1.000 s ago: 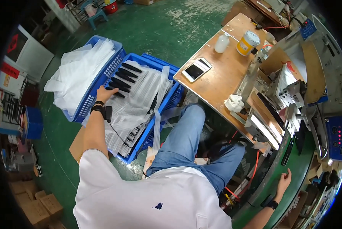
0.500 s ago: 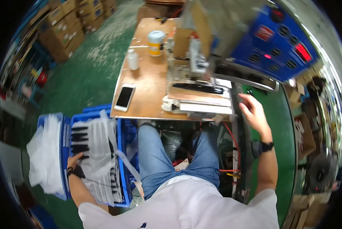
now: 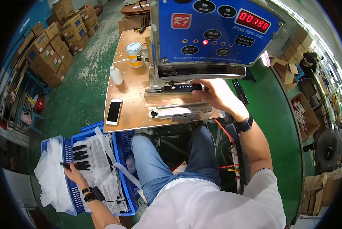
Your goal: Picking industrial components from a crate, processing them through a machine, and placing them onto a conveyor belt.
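My right hand (image 3: 218,96) pinches the right end of a long black handle-like piece (image 3: 175,88), which lies level in the fixture beneath the blue machine head (image 3: 216,42). Small pale marks run along the piece's face. Low on the left, my left hand (image 3: 76,176) is closed on a slim dark piece (image 3: 67,165), partly hidden by the fingers, above the edge of a blue crate (image 3: 122,183). Inside that crate several similar black pieces (image 3: 80,152) lie in a row among white wrapping strips (image 3: 98,158).
A smartphone (image 3: 114,112), a white bottle (image 3: 116,75) and a yellow-and-white tub (image 3: 134,55) stand on the wooden table (image 3: 131,91). White plastic sheets (image 3: 52,175) fill another crate at far left. Stacked cartons (image 3: 51,53) and a fan (image 3: 327,150) are farther off.
My right hand has moved left from beside the table to the black piece in the fixture. My left hand has lifted a dark piece from the crate's row. The view has shifted toward the machine.
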{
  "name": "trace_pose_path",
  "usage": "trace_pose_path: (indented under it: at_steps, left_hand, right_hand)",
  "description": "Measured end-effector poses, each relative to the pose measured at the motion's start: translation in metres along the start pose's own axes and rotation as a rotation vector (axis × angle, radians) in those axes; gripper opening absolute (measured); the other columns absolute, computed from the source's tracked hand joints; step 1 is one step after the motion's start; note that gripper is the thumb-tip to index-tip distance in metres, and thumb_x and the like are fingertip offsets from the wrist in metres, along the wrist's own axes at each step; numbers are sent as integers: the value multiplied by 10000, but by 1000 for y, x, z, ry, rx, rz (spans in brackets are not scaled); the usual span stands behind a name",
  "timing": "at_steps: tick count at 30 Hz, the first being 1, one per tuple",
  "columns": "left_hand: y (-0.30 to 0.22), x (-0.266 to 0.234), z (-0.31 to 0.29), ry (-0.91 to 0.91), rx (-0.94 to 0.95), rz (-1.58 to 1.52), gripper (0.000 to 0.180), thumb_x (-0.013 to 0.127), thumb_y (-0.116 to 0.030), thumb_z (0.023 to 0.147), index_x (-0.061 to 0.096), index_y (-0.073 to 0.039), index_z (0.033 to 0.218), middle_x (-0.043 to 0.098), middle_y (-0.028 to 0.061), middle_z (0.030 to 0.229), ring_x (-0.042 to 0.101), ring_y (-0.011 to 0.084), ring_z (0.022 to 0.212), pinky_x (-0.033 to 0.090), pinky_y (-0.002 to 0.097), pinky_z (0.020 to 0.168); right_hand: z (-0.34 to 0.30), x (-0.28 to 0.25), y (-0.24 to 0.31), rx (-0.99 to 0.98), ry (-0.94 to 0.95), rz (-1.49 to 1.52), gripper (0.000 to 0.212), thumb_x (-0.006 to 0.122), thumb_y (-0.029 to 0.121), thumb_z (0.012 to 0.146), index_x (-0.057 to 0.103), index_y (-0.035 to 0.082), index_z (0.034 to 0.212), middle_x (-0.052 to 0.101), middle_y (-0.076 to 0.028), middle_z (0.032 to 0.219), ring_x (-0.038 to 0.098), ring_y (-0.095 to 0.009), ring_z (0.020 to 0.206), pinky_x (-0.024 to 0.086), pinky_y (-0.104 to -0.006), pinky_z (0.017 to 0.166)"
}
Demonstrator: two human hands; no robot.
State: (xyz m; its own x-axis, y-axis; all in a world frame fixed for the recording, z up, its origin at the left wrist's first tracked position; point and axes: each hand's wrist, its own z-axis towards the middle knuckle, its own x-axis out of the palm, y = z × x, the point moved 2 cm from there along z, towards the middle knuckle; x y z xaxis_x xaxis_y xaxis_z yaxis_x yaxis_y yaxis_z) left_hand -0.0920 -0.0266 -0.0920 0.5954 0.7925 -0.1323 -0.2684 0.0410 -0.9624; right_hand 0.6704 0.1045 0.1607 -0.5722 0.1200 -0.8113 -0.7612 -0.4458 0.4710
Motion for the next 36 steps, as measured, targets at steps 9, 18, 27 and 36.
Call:
trace_pose_path:
  at_steps: [9, 18, 27, 36]
  left_hand:
    - [-301, 297, -160, 785, 775, 71, 493, 728, 13, 936, 619, -5, 1416, 675, 170, 1227, 686, 276, 1071, 554, 376, 936]
    - [-351, 426, -245, 1142, 1084, 127, 488, 806, -140, 884, 663, -38, 1339, 717, 149, 1296, 713, 351, 1127, 554, 423, 976]
    - [-329, 328, -235, 810, 1266, 267, 451, 841, -152, 854, 711, -36, 1270, 630, 173, 1445, 614, 369, 1304, 508, 468, 1068]
    - [-95, 97, -34, 174, 142, 500, 299, 827, -255, 878, 789, 17, 996, 775, 171, 1042, 751, 317, 987, 584, 381, 860]
  right_hand:
    - [-134, -48, -139, 280, -457, 33, 328, 848, 217, 927, 776, 15, 1176, 639, -25, 926, 538, -112, 669, 472, -296, 623]
    - [-282, -57, -266, 920, -598, -157, 361, 873, 311, 889, 810, -8, 1046, 635, -11, 645, 595, -150, 606, 486, -315, 612]
    - [-212, -22, -278, 792, -313, -441, 344, 723, 293, 939, 787, 23, 1143, 756, -261, 1071, 727, -458, 1016, 568, -546, 877]
    - [-254, -42, -375, 711, -183, -323, 586, 709, 190, 967, 568, -128, 1438, 690, -167, 950, 651, -269, 857, 544, -408, 883]
